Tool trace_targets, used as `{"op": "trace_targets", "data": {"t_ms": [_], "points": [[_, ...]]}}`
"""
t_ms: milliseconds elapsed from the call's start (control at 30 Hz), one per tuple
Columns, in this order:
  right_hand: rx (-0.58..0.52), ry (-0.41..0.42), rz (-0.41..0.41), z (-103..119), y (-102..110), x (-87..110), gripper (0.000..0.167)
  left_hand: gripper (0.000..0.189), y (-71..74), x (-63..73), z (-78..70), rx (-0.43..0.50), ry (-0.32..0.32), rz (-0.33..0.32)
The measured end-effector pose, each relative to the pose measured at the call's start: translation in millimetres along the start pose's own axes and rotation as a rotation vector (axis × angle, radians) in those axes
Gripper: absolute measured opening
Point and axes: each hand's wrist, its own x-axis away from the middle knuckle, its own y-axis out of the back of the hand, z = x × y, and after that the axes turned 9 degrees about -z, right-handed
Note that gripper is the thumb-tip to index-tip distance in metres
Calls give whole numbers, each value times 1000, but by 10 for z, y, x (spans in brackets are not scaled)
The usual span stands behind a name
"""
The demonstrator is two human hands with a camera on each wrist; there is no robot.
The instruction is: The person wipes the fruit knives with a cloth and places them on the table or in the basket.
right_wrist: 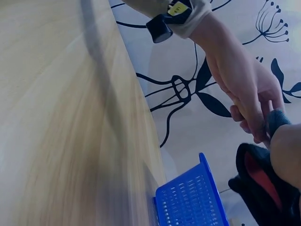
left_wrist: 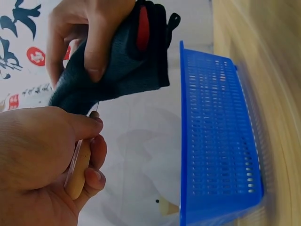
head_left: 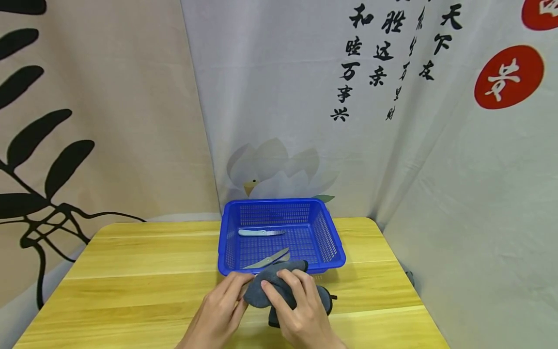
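In the head view my left hand is low in the middle, close to a dark grey cloth. The left wrist view shows its fingers curled around the tan wooden handle of what looks like a knife, with a thin bright edge running into the cloth. Most of its front part is hidden by the fabric. My right hand grips the folded cloth from above, fingers and thumb pressing it together just beyond the handle. One end of the cloth hangs below, showing a black border and a red patch.
A blue plastic basket stands on the wooden table, just beyond the hands. Inside lie a knife with a pale blue handle and a silvery knife-like piece near the front wall. Printed curtains hang behind the table.
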Motion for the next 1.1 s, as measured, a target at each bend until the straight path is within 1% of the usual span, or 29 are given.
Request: {"op": "trace_targets", "data": {"t_ms": [167, 267, 467, 700, 800, 933, 967, 1100], "points": [[42, 3, 44, 41, -19, 20, 38, 51, -7, 13, -5, -17, -14, 1], [54, -6, 63, 52, -23, 23, 39, 52, 5, 23, -2, -21, -10, 13], [70, -9, 64, 42, -34, 19, 40, 52, 32, 39, 7, -19, 0, 29], [92, -40, 78, -16, -19, 18, 39, 52, 59, 54, 9, -26, 11, 41], [104, -50, 87, -56, -10, 22, 39, 44, 63, 61, 12, -36, 10, 46], [116, -72, 98, -119, 1, 28, 40, 18, 66, 73, 30, -46, -14, 40], [118, -75, 96, -136, 3, 30, 39, 15, 65, 75, 35, -47, -20, 38], [130, -87, 97, -209, 18, 34, 39, 27, 67, 81, 50, -49, -39, 37]]}}
